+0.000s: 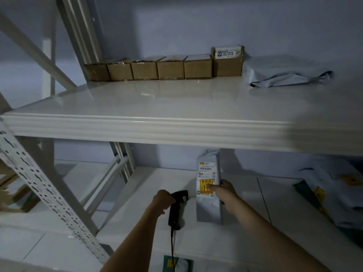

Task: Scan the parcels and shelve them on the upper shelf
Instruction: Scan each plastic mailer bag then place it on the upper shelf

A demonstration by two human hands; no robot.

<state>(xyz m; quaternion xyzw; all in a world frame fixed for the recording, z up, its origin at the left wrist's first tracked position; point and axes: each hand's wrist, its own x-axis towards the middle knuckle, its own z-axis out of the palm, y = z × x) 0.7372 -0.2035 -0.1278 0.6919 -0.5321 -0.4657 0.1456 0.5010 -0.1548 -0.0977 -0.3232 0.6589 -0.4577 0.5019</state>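
L hand [164,200] reaches fwd under the front lip of the white glossy upper shelf [149,103], forearm coming up from the bottom centre, wrist bent a bit inward. Fingers curled tight round the upper grip of a black handheld barcode scanner [176,207], clamped on it. Scanner head sits just above & right of the knuckles, aimed toward the parcel; handle drops below the fist, w/ a thin black cable [172,250] hanging straight down from its base.

R hand [224,191] stretched out further, forearm running in from the lower right. It pinches a tall grey plastic mailer parcel [209,193] at mid-height: thumb pressed on the front face, on the yellow-and-red sticker [205,186], other fingers wrapped behind the right edge. Parcel held upright, label side toward the camera; white barcode label [207,169] is just above the thumb. Parcel top nearly reaches the underside of the upper shelf; whether its bottom rests on the white lower shelf [149,222] or hangs just clear, can't tell.

Scanner head & parcel's left edge near each other, not touching.

Well above both grips, at the back of the upper shelf: row of six brown cardboard boxes [170,68], rightmost one taller. Right of them a flat grey poly bag [284,75]. Right of the R hand, on the lower level, more grey mailers [334,191] w/ yellow stickers lie in a loose pile.
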